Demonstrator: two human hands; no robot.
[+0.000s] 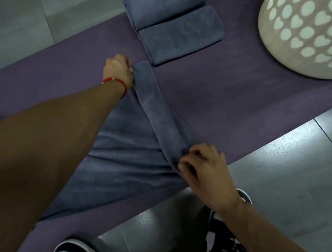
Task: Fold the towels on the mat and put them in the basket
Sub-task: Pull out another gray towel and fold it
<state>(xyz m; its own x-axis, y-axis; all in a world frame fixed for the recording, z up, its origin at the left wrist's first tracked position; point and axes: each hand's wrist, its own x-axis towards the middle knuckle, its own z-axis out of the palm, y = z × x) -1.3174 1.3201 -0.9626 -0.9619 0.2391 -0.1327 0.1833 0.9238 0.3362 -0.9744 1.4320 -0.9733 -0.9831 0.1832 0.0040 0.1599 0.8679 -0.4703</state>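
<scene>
Both hands pinch a grey towel on the mat: left hand at its far end, right hand at the mat's near edge. Two folded towels and basket sit beyond.

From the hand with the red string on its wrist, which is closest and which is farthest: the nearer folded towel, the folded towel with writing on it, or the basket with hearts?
Measured from the left hand in the head view:
1. Nearer folded towel, just up and to the right on the mat.
2. Folded towel with writing, behind the first, at the top edge.
3. Heart basket, far right.
</scene>
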